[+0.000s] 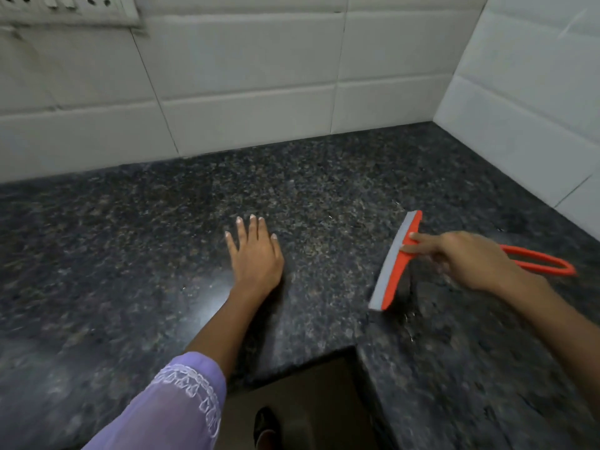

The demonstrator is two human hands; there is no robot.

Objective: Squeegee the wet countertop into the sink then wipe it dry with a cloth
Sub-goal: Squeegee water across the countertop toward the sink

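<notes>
An orange squeegee (394, 271) with a grey rubber blade lies on the dark speckled granite countertop (162, 238) at the right, its looped handle pointing right. My right hand (467, 258) covers the middle of the handle, fingers stretched onto the squeegee's head; the grip looks loose. My left hand (255, 251) rests flat on the counter in the middle, palm down, fingers spread, holding nothing. No sink and no cloth are in view.
White tiled walls (243, 76) meet in a corner at the back right. A switch panel (65, 8) sits on the wall at the top left. The L-shaped counter's inner edge (354, 347) drops to a brown floor (308, 401), where a foot shows.
</notes>
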